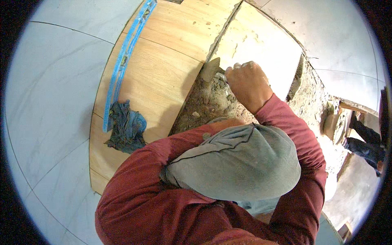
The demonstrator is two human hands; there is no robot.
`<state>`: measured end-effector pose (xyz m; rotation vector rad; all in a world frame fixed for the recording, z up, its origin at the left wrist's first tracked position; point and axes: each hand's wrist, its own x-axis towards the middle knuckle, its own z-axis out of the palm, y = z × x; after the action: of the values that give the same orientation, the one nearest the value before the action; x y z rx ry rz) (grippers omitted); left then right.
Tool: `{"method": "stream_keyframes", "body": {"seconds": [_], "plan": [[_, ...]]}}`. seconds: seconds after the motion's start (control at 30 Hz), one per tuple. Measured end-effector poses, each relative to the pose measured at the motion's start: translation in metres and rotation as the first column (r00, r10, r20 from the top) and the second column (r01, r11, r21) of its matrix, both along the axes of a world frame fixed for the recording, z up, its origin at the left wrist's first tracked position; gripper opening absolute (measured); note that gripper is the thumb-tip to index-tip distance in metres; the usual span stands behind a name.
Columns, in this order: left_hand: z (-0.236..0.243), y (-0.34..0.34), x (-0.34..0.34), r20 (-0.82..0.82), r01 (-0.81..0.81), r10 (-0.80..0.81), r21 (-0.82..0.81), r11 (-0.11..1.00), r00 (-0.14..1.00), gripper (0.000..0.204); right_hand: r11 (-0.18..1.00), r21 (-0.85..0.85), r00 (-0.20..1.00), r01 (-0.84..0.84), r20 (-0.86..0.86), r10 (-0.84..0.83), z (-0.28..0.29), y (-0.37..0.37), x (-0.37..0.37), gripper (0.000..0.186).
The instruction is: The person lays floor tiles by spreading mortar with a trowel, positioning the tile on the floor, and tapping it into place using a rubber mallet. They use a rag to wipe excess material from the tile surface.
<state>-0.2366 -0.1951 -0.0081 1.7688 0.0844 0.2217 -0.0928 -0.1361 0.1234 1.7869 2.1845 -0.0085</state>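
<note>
My right hand [247,83] is closed around the handle of a small trowel [210,69]. The trowel's grey blade rests at the far edge of a bed of brown mortar [204,102], where wood-look tiles [163,69] meet a pale tile [257,45] smeared with mortar. My left arm in a dark red sleeve lies folded across my grey-clad knee [237,163]. Only a sliver of my left hand [228,122] shows above the knee, its fingers hidden.
A long blue spirit level [126,57] lies along the left edge of the wood-look tiles, with a crumpled blue rag [126,126] at its near end. White marbled tiles [49,102] spread to the left. At the right, rubble, a round pan [337,126] and another person's legs [363,143].
</note>
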Motion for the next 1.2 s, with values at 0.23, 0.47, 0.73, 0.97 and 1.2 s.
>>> {"method": "stream_keyframes", "body": {"seconds": [0.23, 0.47, 0.73, 0.97, 1.2], "plan": [[0.018, 0.029, 0.009, -0.092, 0.238, -0.228, 0.107, 0.966, 0.969, 0.028, 0.962, -0.245, 0.936, 0.121, -0.294, -0.193, 0.048, -0.054, 0.084, 0.037], [-0.033, 0.13, 0.179, 0.05, -0.223, 0.283, 0.75, 0.623, 0.958, 0.036, 0.839, -0.194, 0.808, 0.509, -0.228, -0.543, 0.063, -0.197, 0.21, 0.035], [-0.063, 0.171, 0.23, -0.084, -0.13, 0.494, 0.915, 0.383, 0.865, 0.063, 0.722, -0.17, 0.572, 0.671, -0.502, -0.649, 0.028, -0.247, 0.24, 0.04], [-0.068, 0.176, 0.236, -0.045, -0.174, 0.49, 0.904, 0.391, 0.87, 0.064, 0.536, -0.105, 0.337, 0.838, -0.673, -0.659, 0.009, -0.219, 0.277, 0.044], [-0.036, 0.17, 0.259, -0.173, -0.046, 0.491, 0.915, 0.402, 0.854, 0.064, 0.78, 0.066, 0.771, 0.623, -0.221, -0.597, -0.016, -0.057, 0.277, 0.03]]}}
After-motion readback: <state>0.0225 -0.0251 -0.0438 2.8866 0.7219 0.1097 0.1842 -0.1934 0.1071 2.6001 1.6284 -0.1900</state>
